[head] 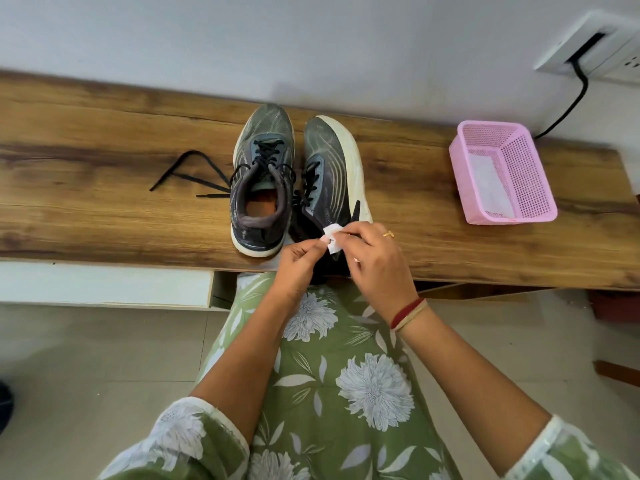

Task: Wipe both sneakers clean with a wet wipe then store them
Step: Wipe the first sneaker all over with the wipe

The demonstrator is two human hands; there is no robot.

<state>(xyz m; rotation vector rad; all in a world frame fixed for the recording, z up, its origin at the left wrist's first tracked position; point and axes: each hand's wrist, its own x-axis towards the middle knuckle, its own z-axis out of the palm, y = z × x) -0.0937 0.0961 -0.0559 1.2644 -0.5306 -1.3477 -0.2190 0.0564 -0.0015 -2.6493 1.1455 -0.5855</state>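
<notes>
A small white wipe (331, 237) is held between both hands at 6 o'clock of the sneakers, above the bench's (104, 168) near edge; its left edge is pinched by the left hand (299, 263) with thumb and fingertips, and its right side is gripped by the curled fingers of the right hand (375, 261) — a ring is worn there. The two sneakers are set side by side on the bench, toes toward 12 o'clock; the left sneaker (263, 178) stands upright; the right sneaker (334, 174) is tipped sideways, pale sole turned to 3 o'clock, heel hidden behind the hands. Loose laces (213, 194) trail toward 9 o'clock; a pink basket (519, 161) — a white sheet (488, 188) inside — stands well apart at 3 o'clock.
</notes>
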